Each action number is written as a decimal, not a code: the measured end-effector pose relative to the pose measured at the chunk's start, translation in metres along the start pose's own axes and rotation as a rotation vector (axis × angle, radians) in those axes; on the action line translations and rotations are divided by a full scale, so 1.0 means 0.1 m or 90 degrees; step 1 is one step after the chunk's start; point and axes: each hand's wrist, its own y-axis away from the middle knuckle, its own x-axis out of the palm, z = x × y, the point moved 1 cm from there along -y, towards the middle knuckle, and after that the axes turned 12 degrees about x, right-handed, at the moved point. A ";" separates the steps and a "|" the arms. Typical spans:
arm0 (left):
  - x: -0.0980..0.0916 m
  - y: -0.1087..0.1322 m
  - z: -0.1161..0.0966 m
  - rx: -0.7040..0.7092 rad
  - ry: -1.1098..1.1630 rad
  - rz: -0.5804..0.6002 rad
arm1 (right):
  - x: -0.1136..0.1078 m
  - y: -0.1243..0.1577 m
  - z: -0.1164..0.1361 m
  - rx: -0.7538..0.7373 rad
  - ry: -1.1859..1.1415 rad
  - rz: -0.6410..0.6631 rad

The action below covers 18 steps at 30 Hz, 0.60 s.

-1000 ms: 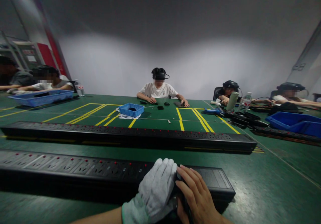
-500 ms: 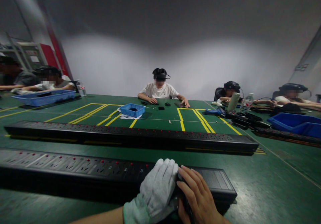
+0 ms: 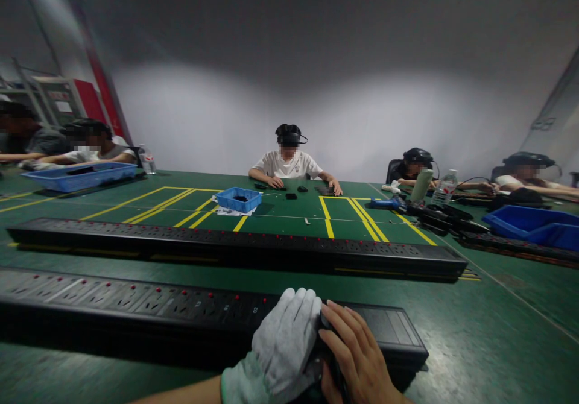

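A long black power strip (image 3: 149, 303) with sockets and red indicators crosses the near table. Over its right part lies my left hand (image 3: 289, 337), in a pale glove with a green cuff. The gloved fingers are straight, side by side and lying flat. Against it is my bare right hand (image 3: 359, 356), its fingers curled round a dark object (image 3: 332, 359) between the two hands. Most of that object is covered, so I cannot tell its kind. Beyond lies a second long black power strip (image 3: 235, 244), parallel and apart from both hands.
A small blue bin (image 3: 239, 199) stands mid-table near yellow tape lines. At the right are a blue tray (image 3: 534, 223), a blue-handled tool (image 3: 386, 203) and a bottle (image 3: 444, 188). A larger blue tray (image 3: 81, 176) sits far left. Several people work around the table, one person (image 3: 287, 163) opposite.
Both hands keep nearly the same place and pose on the near power strip. The view has shifted very slightly; nothing has been picked up or let go.
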 end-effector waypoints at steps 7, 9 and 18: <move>0.01 0.00 0.00 0.000 -0.002 0.015 | 0.00 -0.01 -0.02 -0.003 0.012 -0.006; 0.01 0.00 0.00 0.003 -0.002 0.019 | 0.01 -0.01 -0.01 -0.004 0.008 -0.009; 0.02 0.02 -0.02 -0.011 0.011 0.004 | 0.02 0.00 -0.02 -0.002 -0.005 -0.008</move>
